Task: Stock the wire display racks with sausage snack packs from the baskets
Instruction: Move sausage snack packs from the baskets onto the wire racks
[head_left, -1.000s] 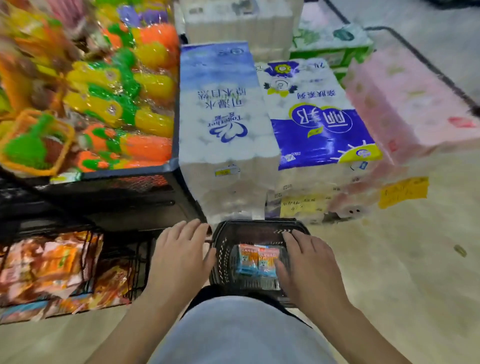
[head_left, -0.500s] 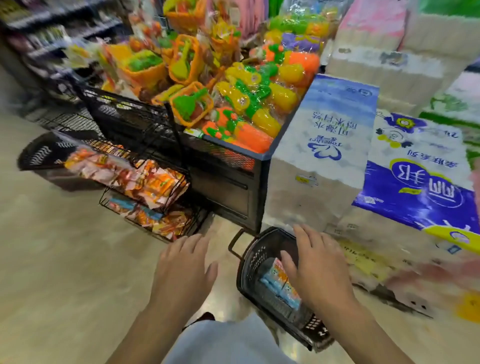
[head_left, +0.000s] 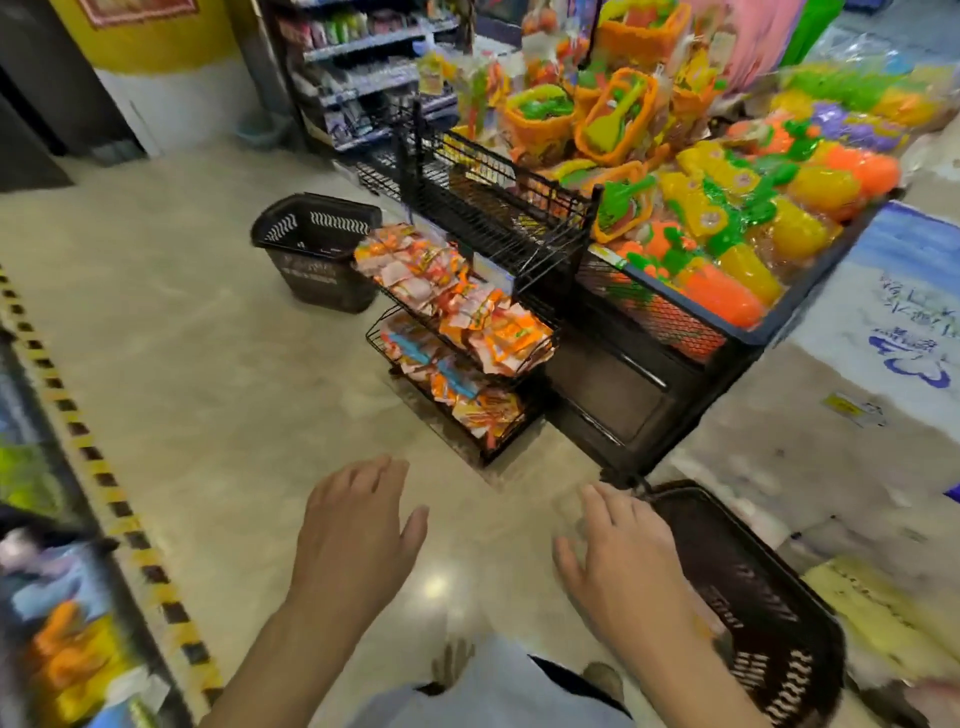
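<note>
A black wire display rack (head_left: 524, 270) stands on the floor ahead, its two lower tiers filled with orange sausage snack packs (head_left: 467, 312); its top tier looks bare. A dark basket (head_left: 748, 587) sits on the floor at the lower right, its inside hidden by blur. A second dark basket (head_left: 317, 249) stands left of the rack. My left hand (head_left: 358, 535) hovers over the floor with fingers spread, holding nothing. Next to the near basket's left rim, my right hand (head_left: 623, 561) is also spread and holds nothing.
A black bin of orange, yellow and green plastic toys (head_left: 727, 208) stands right of the rack. Tissue-roll packs (head_left: 883, 364) are stacked at the far right. A yellow-black striped strip (head_left: 88, 441) runs along the floor at left, beside a shelf edge. Store shelving (head_left: 363, 67) stands behind.
The view has swung left from the near basket toward the rack. My right hand has come out of the basket and both hands now hover with fingers spread over the floor.
</note>
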